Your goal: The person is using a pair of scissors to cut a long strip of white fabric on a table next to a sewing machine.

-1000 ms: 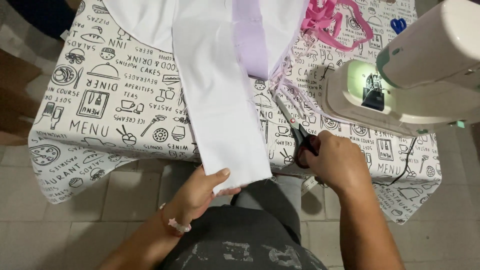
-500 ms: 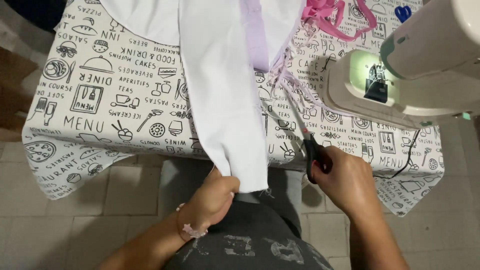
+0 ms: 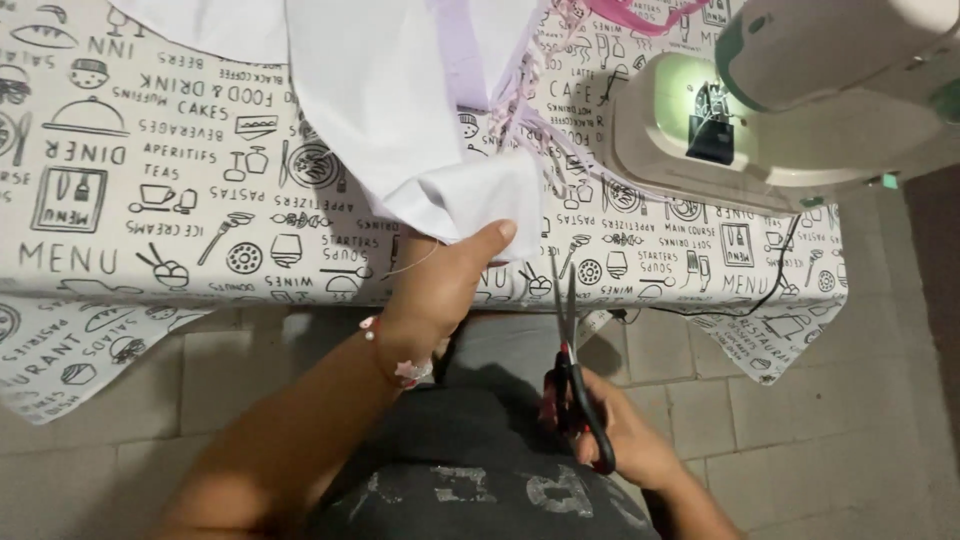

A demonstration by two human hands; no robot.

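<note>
A white cloth lies on the table with a lilac strip on it and a frayed lilac edge trailing to the right. My left hand pinches the cloth's near corner at the table's front edge; a bead bracelet sits on its wrist. Below the table edge my right hand grips scissors with dark handles, the blades pointing up toward the cloth and closed or nearly closed, a little apart from it.
A white sewing machine with its lamp lit stands at the right, its black cord hanging over the edge. The tablecloth carries black drawings. Pink ribbon lies at the back. Grey floor tiles show below.
My left hand has pulled the cloth's end up onto the table, bunching it. My right hand with the scissors has dropped from beside the cloth to my lap.
</note>
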